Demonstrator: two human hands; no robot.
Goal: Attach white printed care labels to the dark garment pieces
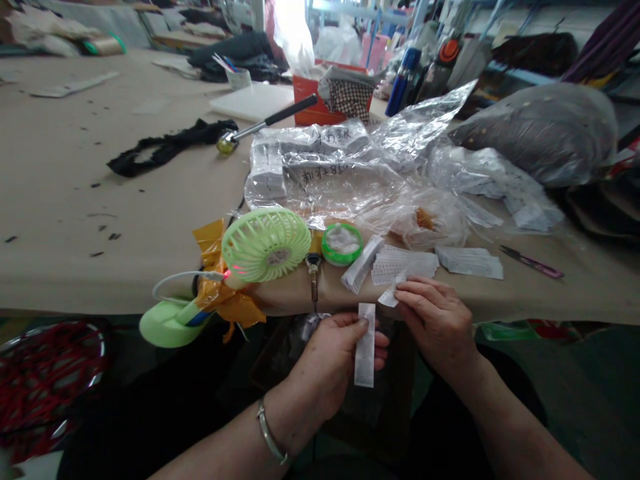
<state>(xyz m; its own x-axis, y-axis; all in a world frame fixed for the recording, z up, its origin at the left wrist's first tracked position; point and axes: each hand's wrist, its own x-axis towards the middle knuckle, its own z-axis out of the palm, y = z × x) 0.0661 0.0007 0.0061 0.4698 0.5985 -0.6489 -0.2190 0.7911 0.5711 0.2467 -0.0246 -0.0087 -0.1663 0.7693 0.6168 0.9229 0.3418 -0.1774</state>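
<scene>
Past the table's (pixel 165 260) near edge, your left hand (pixel 333 353) pinched a white label strip (pixel 365 353) between thumb and fingers. At that edge — right of the green tin (pixel 342 244) — your right hand (pixel 440 320) had its fingertips together on another strip (pixel 389 296), just before the printed labels (pixel 403 265).

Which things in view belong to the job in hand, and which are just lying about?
In the job:
- left hand, holding strip
- right hand, pinching slip
- slip pile

Lying about, probably:
- fan
- black cloth
- pen cup
- blue bottle
- green tub, though its role is unclear
</scene>
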